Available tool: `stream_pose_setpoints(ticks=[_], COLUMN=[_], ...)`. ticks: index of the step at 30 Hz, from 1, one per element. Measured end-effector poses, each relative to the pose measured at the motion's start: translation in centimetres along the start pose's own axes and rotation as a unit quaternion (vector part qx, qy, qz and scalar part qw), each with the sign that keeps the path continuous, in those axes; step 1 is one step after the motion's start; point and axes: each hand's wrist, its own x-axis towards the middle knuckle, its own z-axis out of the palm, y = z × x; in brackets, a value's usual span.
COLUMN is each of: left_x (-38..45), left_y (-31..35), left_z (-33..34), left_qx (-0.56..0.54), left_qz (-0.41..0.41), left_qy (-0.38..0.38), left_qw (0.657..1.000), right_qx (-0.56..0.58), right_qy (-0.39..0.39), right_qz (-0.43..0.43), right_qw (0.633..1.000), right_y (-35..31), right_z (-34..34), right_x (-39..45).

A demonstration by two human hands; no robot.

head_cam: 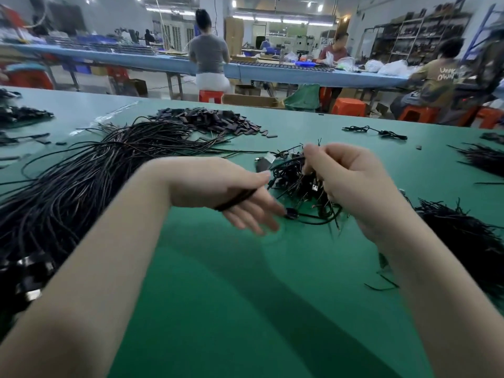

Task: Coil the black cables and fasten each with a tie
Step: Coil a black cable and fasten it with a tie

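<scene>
Lying across the palm of the left hand (218,192), a coiled black cable (236,199) is pinned there by the thumb while the four fingers extend loosely, blurred, toward the green table (218,296). The right hand (351,184) is raised just beside it, fingers curled and pinching strands of a tangled cable bundle (294,181) whose loops hang down to the tabletop between both hands. Loose black cables (81,173) lie heaped left of the left forearm, and a pile of ties (463,241) lies right of the right forearm
</scene>
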Motion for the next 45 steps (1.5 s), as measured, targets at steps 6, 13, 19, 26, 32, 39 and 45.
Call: stream_pose_setpoints(ticks=[6, 13, 19, 26, 32, 39, 45], left_x=[0.6, -3.2, 0.9, 0.4, 1.4, 2.2, 2.0], left_y=[0.6, 0.2, 0.6, 1.6, 1.2, 0.7, -0.2], left_z=[-0.6, -0.7, 1.6, 1.0, 2.0, 2.2, 0.9], left_qx=[-0.407, -0.179, -0.215, -0.43, -0.444, -0.321, -0.131], left_qz=[0.304, 0.239, 0.127, 0.294, 0.257, 0.187, 0.099], left_qy=[0.143, -0.122, 0.142, 0.128, 0.049, 0.11, 0.257], left_qw=[0.849, 0.947, 0.958, 0.844, 0.857, 0.922, 0.952], right_qx=[0.084, -0.172, -0.065, 0.002, 0.375, 0.352, 0.271], right_qy=[-0.261, -0.091, -0.043, -0.253, -0.214, -0.13, -0.075], right_qz=[0.071, 0.079, -0.052, 0.033, 0.2, 0.204, 0.161], right_qw=[0.959, 0.978, 0.996, 0.967, 0.88, 0.904, 0.946], right_y=[0.4, 2.8, -0.6, 1.0, 1.6, 2.5, 2.6], right_z=[3.0, 1.9, 2.6, 3.8, 3.1, 3.5, 2.7], right_x=[-1.4, -0.1, -0.6, -1.4, -0.3, -0.1, 0.3])
